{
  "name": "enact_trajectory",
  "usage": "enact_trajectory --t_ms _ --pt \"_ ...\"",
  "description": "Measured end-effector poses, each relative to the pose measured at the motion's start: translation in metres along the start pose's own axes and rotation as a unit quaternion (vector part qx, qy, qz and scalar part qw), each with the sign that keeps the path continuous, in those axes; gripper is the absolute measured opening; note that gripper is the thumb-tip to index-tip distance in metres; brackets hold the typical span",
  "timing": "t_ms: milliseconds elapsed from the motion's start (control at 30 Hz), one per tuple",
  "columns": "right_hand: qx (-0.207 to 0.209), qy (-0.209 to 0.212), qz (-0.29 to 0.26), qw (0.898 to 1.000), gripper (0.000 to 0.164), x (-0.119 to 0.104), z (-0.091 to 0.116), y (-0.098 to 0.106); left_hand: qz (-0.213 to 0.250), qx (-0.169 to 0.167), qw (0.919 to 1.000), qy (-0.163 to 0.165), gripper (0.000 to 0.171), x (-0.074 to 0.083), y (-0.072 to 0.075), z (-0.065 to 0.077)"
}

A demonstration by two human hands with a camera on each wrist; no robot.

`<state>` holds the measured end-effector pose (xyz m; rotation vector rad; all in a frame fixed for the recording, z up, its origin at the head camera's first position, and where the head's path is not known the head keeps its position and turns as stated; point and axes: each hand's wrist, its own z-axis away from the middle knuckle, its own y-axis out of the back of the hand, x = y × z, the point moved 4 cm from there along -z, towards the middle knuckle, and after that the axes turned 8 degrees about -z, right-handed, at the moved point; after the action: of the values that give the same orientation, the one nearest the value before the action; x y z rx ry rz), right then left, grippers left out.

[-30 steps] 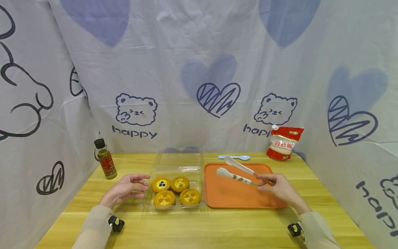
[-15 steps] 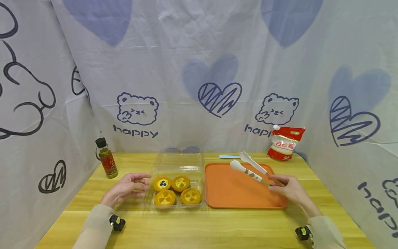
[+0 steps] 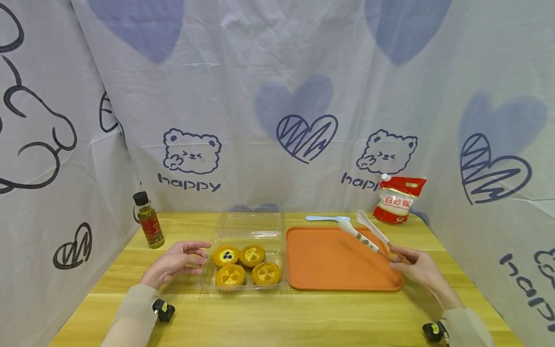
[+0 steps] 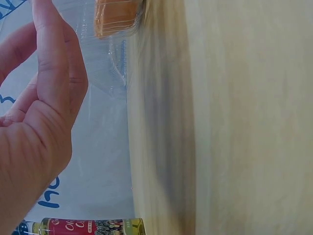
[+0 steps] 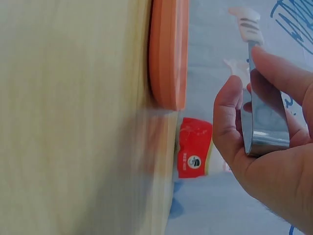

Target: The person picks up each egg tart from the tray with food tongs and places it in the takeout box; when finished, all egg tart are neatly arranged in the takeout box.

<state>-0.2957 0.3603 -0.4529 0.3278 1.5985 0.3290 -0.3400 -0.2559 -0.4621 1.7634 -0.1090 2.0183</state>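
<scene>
My right hand [image 3: 418, 269] holds a pair of tongs [image 3: 366, 238] above the right part of the orange tray [image 3: 338, 270]. Their pale ends stand apart with nothing between them. In the right wrist view the thumb and fingers wrap the metal bend of the tongs [image 5: 266, 125]. My left hand [image 3: 178, 262] is beside the left wall of a clear plastic box [image 3: 249, 226], its fingers loosely bent and holding nothing. Whether they touch the box I cannot tell. Several egg tarts [image 3: 266, 273] sit in the box; one tart [image 3: 226, 256] bears dark berries. The box's lid stands raised at the back.
A bottle [image 3: 150, 226] with a black cap stands at the back left. Behind the tray lies a light blue spatula-like utensil [image 3: 327, 219]. A red and white sugar bag [image 3: 398, 200] leans near the right back wall. Patterned cloth [image 3: 260, 159] encloses the table.
My right hand has moved right with the tongs, whose ends went from the tray's left part toward its back right. The left hand, box and tarts have stayed in place.
</scene>
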Motion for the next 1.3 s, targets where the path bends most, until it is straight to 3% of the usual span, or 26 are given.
enact_trajectory --t_ms 467,667,1300 --pt "0.034 -0.040 -0.028 0.998 0.071 0.018 0.005 0.021 0.000 0.002 1.0000 0.001 0.060 0.000 -0.001 0.001" --pt "0.041 -0.064 -0.066 0.995 0.073 0.027 0.006 0.032 0.004 0.001 1.0000 -0.001 0.061 0.001 -0.001 0.001" --pt "0.064 -0.112 0.030 0.991 0.077 0.050 0.004 0.055 0.006 -0.007 0.9999 -0.005 0.060 -0.002 0.001 -0.001"
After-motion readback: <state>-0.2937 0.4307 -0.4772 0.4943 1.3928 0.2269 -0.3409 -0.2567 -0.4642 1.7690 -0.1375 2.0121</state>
